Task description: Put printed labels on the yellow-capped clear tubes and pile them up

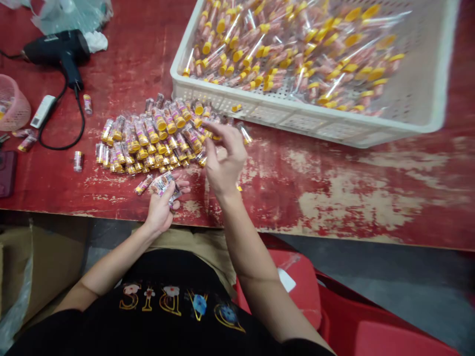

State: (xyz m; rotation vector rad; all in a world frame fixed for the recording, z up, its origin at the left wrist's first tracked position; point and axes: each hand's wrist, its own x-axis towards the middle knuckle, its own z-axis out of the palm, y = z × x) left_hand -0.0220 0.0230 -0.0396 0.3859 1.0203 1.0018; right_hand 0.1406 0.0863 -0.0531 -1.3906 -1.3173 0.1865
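My left hand [162,207] is near the table's front edge, thumb pressed over a small stack of flat printed plastic sleeves [162,183]. Its other fingers extend to the right beneath them. One small wrapped tube [144,184] lies just left of the sleeves. My right hand [227,160] is at the right side of a pile of small printed tubes with yellow caps [152,136]. Thumb and index finger are apart there, close to the pile's upper right tubes, with nothing visible held between them. A clear tube [245,133] lies just beyond the right hand.
A white perforated crate [304,121] holding many yellow-capped tubes stands at the back right. On the left are a black heat gun [59,49] with its cord, a pink basket [17,106], a white box-like item [42,111] and loose tubes. A red stool [300,282] stands below the table.
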